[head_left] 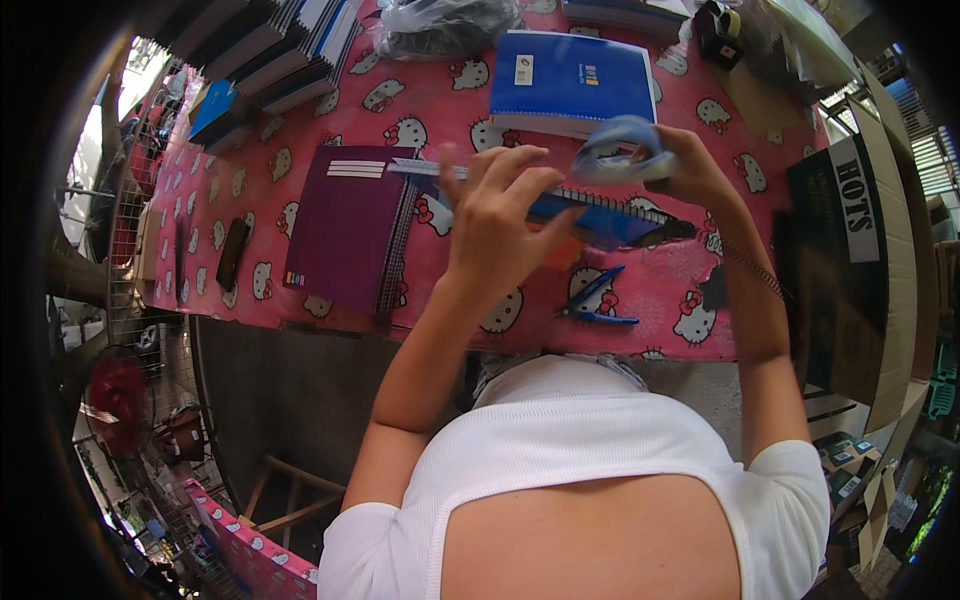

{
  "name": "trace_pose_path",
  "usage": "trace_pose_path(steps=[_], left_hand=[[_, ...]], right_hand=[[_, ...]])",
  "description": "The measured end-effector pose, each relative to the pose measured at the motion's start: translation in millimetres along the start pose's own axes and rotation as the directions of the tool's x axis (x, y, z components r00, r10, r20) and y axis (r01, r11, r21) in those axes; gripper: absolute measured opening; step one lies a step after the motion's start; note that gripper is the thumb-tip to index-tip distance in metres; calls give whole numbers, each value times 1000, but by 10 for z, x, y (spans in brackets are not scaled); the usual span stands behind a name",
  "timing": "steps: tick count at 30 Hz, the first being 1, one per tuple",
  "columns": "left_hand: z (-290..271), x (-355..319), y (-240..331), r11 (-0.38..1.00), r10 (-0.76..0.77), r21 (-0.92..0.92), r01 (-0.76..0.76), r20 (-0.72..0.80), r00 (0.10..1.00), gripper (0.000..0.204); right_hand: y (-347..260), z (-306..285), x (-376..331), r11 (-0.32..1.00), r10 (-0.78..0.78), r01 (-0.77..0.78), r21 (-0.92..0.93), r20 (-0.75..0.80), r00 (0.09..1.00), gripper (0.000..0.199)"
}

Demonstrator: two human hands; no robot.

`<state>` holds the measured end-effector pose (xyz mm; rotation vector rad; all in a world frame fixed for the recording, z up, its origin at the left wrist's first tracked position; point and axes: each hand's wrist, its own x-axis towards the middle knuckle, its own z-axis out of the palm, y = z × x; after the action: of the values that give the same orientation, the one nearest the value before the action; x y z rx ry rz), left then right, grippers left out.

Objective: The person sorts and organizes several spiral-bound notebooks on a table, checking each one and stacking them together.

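Blue covers and a dark wire spine mark the spiral-bound notebook (603, 222) that lies at a slant in front of you, near the middle of the table. Your left hand (494, 225) is over its left part, fingers spread and thumb well apart, a placing that seems to steady it with the wire edge exposed. You hide the contact, so I cannot tell whether those fingers clamp it. Your right hand (692, 172) has its fingers closed on a pale blue, see-through, ring-shaped roll (622, 150), blurred and raised above the notebook's right part, probably to keep it off the wire. A dark, thin wire coil (752, 262) hangs loose beside your right forearm. Blue-handled metal pliers (600, 297) lie near your table edge, handles to the right, perhaps so your right hand can reach them. A purple, wire-bound notebook (340, 232) lies flat to the left, and a blue, white-labelled notebook (572, 78) lies beyond your hands, both apparently set aside from your working space.
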<state>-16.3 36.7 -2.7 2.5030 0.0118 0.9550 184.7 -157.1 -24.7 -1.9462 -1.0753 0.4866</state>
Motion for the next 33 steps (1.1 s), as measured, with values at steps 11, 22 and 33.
trace_pose_path(steps=[11, 22, 33], left_hand=[[-183, -96, -313, 949, -250, 176, 260, -78, 965, 41], [-157, -131, -643, 942, -324, -168, 291, -226, 919, 62], [-216, -210, -810, 897, -376, -321, 303, -195, 906, 63]], right_hand=[[-302, 330, 334, 976, -92, 109, -191, 97, 991, 37], [-416, 514, 544, 914, -172, 123, 386, 96, 980, 51], [-483, 620, 986, 889, 25, 53, -456, 162, 986, 54]])
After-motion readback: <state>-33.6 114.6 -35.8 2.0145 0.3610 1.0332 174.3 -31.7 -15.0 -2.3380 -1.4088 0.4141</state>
